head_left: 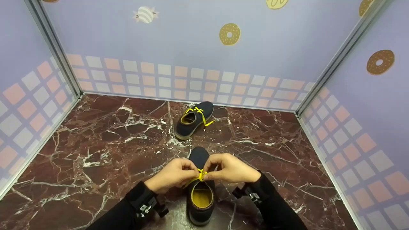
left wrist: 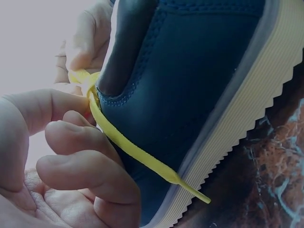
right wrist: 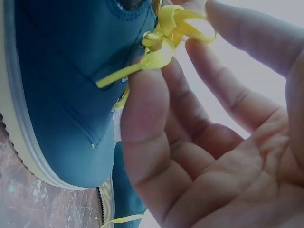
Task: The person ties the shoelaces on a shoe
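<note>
A dark navy shoe [head_left: 202,199] with a yellow lining stands upright on the floor, its toe pointing away from me. At its throat the yellow shoelace [head_left: 201,175] is gathered in a knot with small loops [right wrist: 194,28]. My left hand [head_left: 174,175] pinches the lace at the knot from the left, thumb against forefinger. From the other side my right hand [head_left: 235,169] pinches a loop of the lace between thumb and forefinger. One loose lace end [left wrist: 137,154] hangs down the shoe's side in the left wrist view; another short end lies over a right fingertip.
A second navy shoe [head_left: 204,110] with yellow laces stands farther off, near the back wall [head_left: 191,41]. The floor [head_left: 127,150] is dark red marbled stone. Patterned panels rise at the left and the right [head_left: 361,121].
</note>
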`<state>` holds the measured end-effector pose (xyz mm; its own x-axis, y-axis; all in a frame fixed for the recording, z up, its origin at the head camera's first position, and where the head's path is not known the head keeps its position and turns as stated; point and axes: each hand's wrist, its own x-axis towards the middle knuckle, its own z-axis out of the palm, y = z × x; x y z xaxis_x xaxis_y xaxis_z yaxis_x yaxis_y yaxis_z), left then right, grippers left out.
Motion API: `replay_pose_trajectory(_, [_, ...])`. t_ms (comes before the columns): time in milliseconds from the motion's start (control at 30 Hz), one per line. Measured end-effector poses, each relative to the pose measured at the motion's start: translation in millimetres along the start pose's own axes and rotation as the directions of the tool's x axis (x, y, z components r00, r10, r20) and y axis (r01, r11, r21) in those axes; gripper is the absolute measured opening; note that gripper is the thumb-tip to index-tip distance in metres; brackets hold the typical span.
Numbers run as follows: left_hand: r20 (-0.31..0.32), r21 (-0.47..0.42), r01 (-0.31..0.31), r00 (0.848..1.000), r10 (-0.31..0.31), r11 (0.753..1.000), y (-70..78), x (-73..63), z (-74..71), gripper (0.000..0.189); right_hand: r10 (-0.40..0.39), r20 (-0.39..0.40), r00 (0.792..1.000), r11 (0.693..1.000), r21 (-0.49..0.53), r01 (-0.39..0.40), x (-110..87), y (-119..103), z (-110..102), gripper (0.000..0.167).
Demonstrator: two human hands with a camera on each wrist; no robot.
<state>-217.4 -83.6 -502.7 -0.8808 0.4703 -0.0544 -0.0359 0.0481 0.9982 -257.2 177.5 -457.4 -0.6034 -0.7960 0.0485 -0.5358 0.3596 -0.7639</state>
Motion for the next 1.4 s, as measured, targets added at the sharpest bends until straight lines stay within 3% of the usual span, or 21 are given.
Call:
replay_pose_trajectory(333, [-0.022,-0.017,0.049,0.999,-0.049,0.999,3.0,-1.4,-2.8,0.005,0.063,0.009,0.998,0.998,0.007,-0.063,-1.3,0.8,-2.0,0.006])
replay_pose_trajectory(600, [-0.024,-0.027,0.035,0.999,-0.036,0.999,3.4,-1.7,-3.4,0.007,0.078,0.011,0.997,0.997,-0.017,-0.078,-0.9,2.1,-3.2,0.007])
replay_pose_trajectory(1033, [-0.041,0.032,0.013,0.999,-0.011,0.999,5.3,-2.6,-5.5,0.007,0.115,0.047,0.992,0.992,0.054,-0.117,-0.5,8.4,-4.4,0.011])
replay_pose_trajectory(1400, [-0.024,0.038,0.034,0.999,-0.033,0.999,7.8,-4.6,-6.8,0.009,0.12,0.046,0.992,0.992,0.039,-0.121,0.5,9.0,-4.5,0.011])
